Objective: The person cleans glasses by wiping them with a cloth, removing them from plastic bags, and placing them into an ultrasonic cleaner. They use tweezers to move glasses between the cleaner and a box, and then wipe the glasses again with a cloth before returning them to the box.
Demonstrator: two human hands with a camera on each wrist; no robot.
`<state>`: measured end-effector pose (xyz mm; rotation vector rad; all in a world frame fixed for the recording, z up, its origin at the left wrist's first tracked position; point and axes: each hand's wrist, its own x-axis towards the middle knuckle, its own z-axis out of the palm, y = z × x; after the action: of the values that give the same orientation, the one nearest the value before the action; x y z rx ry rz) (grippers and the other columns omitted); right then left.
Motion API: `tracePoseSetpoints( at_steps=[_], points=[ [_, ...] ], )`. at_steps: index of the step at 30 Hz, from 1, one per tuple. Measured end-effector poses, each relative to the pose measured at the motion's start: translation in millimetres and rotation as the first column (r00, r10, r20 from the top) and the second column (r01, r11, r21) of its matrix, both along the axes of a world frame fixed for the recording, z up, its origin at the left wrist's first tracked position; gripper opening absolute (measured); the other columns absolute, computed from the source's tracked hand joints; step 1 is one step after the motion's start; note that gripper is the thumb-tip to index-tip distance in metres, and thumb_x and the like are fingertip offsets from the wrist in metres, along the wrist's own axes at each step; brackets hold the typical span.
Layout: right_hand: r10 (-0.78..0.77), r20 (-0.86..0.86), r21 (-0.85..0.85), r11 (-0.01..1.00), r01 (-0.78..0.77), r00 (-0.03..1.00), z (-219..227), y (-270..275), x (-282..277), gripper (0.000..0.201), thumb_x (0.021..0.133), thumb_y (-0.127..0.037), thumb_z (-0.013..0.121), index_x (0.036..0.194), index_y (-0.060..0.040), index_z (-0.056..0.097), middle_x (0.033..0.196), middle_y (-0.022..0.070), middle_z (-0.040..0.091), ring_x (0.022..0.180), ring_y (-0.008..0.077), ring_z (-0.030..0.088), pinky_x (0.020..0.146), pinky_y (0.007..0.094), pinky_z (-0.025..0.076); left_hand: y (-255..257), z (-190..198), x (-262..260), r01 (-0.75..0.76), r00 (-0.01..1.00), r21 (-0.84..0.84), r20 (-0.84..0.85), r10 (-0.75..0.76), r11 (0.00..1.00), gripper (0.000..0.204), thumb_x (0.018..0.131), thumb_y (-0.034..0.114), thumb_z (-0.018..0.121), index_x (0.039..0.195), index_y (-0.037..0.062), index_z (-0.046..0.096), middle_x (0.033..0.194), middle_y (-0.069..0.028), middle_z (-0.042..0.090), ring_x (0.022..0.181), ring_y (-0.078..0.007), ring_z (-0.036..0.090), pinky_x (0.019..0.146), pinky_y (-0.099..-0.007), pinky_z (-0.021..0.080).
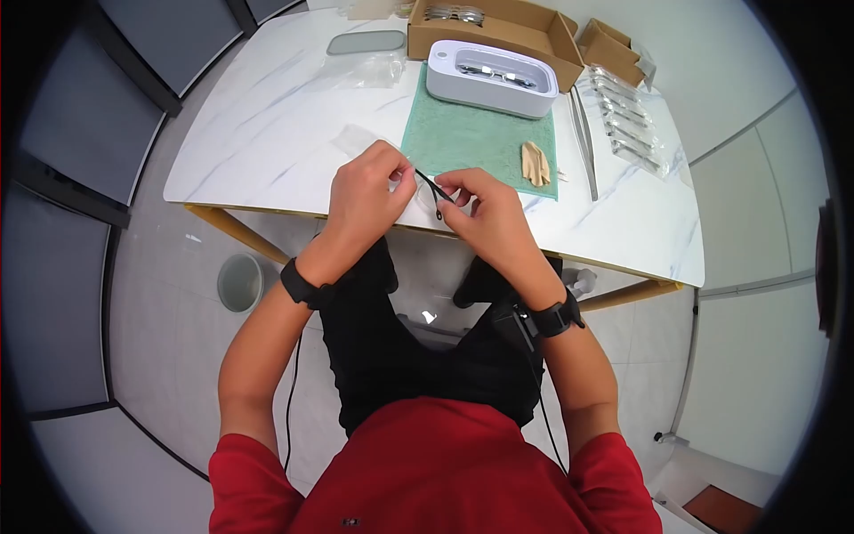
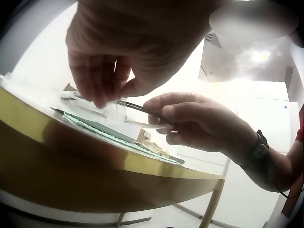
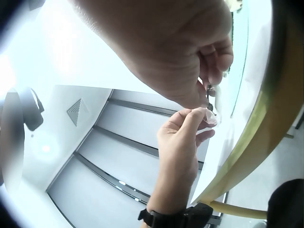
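Note:
Over the table's front edge, my left hand [image 1: 369, 191] pinches a clear plastic bag, seen in the left wrist view as a crinkled film [image 2: 114, 111] under the fingertips. Beside it, my right hand [image 1: 494, 218] grips slim black eyeglasses [image 1: 436, 190] between thumb and fingers. Two thin dark temples [image 2: 137, 107] run from the right fingers towards the bag in the left wrist view. In the right wrist view, the film [image 3: 210, 117] lies at the left hand's [image 3: 178, 137] fingertips, close under the right hand [image 3: 175, 57]. Whether the glasses' far end is inside the bag, I cannot tell.
Behind the hands, a green cloth [image 1: 471, 142] bears a white cleaner [image 1: 494, 100] with glasses inside and a beige cloth [image 1: 535, 165]. A cardboard box [image 1: 525, 40] stands behind; bagged glasses [image 1: 627, 120] lie right, a grey case [image 1: 366, 43] back left.

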<state>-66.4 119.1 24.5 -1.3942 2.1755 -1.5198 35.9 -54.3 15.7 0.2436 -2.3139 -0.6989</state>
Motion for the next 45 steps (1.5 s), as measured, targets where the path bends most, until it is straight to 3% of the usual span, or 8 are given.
tracePoseSetpoints(
  at_steps=[7, 22, 26, 29, 35, 36, 42, 45],
  points=[
    [0.067, 0.118, -0.043, 0.997, -0.062, 0.991, 2, -1, -4, 0.026, 0.084, -0.003, 0.075, 0.109, -0.0001, 0.07, 0.091, 0.0082, 0.067, 0.073, 0.0134, 0.059, 0.068, 0.0278, 0.051, 9, 4, -3, 0.051, 0.997, -0.005, -0.052, -0.051, 0.999, 0.007, 0.082, 0.005, 0.069, 0.082, 0.0019, 0.063, 0.08, -0.0097, 0.063, 0.069, -0.0284, 0.064, 0.061, -0.0374, 0.051],
    [0.017, 0.028, -0.072, 0.997, -0.015, 0.999, 1, -9, -18, 0.023, 0.081, -0.004, 0.078, 0.1, -0.0004, 0.066, 0.091, 0.0082, 0.065, 0.073, 0.0161, 0.063, 0.065, 0.0282, 0.052, 30, 23, 5, 0.174, 0.98, -0.116, -0.074, -0.183, 0.978, 0.008, 0.08, 0.0, 0.067, 0.085, 0.0015, 0.061, 0.083, -0.0099, 0.063, 0.072, -0.0293, 0.064, 0.061, -0.0365, 0.051],
    [-0.017, 0.151, -0.006, 1.0, 0.018, 0.988, -6, -11, -20, 0.018, 0.082, -0.004, 0.076, 0.097, 0.0003, 0.067, 0.087, 0.0083, 0.068, 0.071, 0.0166, 0.063, 0.065, 0.0289, 0.052, 46, 24, 4, 0.188, 0.973, -0.151, -0.106, -0.205, 0.97, 0.009, 0.08, -0.001, 0.068, 0.085, 0.0017, 0.061, 0.084, -0.0098, 0.063, 0.073, -0.0297, 0.064, 0.063, -0.0375, 0.051],
    [-0.051, 0.193, -0.006, 0.999, 0.053, 0.98, -6, -12, -19, 0.015, 0.084, -0.004, 0.075, 0.095, 0.0008, 0.066, 0.085, 0.0071, 0.069, 0.071, 0.0148, 0.063, 0.065, 0.0281, 0.052, 47, 20, 4, 0.202, 0.972, -0.064, -0.104, -0.208, 0.977, 0.011, 0.081, 0.001, 0.07, 0.089, 0.0013, 0.063, 0.089, -0.0106, 0.065, 0.078, -0.0292, 0.066, 0.066, -0.0367, 0.052],
    [0.012, 0.315, -0.082, 0.997, 0.015, 0.949, -2, 3, -33, 0.012, 0.088, -0.003, 0.075, 0.096, -0.0013, 0.066, 0.085, 0.0011, 0.069, 0.075, 0.006, 0.06, 0.067, 0.0218, 0.049, 16, 22, 7, 0.061, 0.978, -0.038, -0.196, -0.068, 0.997, 0.026, 0.083, 0.007, 0.074, 0.108, 0.002, 0.066, 0.116, -0.013, 0.066, 0.107, -0.0306, 0.063, 0.087, -0.0384, 0.052],
    [0.033, 0.32, -0.08, 0.997, -0.007, 0.947, 0, 6, -35, 0.012, 0.089, -0.004, 0.075, 0.096, -0.0018, 0.066, 0.086, 0.0002, 0.068, 0.076, 0.005, 0.06, 0.068, 0.021, 0.048, 7, 24, 8, 0.079, 0.987, -0.033, -0.137, -0.082, 0.996, 0.035, 0.082, 0.009, 0.076, 0.116, 0.0029, 0.066, 0.125, -0.0124, 0.065, 0.117, -0.0312, 0.059, 0.098, -0.0403, 0.048],
    [0.184, 0.38, -0.106, 0.982, -0.155, 0.907, 14, 16, -39, 0.011, 0.091, -0.004, 0.074, 0.097, -0.0017, 0.065, 0.092, 0.0015, 0.068, 0.083, 0.007, 0.062, 0.074, 0.0229, 0.05, -14, 38, 11, 0.273, 0.946, 0.075, 0.158, -0.282, 0.959, 0.046, 0.078, 0.016, 0.081, 0.119, 0.0025, 0.066, 0.124, -0.0124, 0.067, 0.116, -0.0284, 0.061, 0.1, -0.0385, 0.048],
    [0.234, 0.408, -0.142, 0.971, -0.192, 0.883, 14, 15, -39, 0.011, 0.091, -0.003, 0.073, 0.099, -0.0012, 0.066, 0.093, 0.0019, 0.069, 0.082, 0.0067, 0.062, 0.074, 0.0223, 0.05, -16, 43, 5, 0.286, 0.837, 0.39, 0.343, -0.427, 0.875, 0.039, 0.08, 0.018, 0.082, 0.112, 0.001, 0.069, 0.11, -0.012, 0.071, 0.103, -0.0228, 0.065, 0.096, -0.0353, 0.05]
  ],
)
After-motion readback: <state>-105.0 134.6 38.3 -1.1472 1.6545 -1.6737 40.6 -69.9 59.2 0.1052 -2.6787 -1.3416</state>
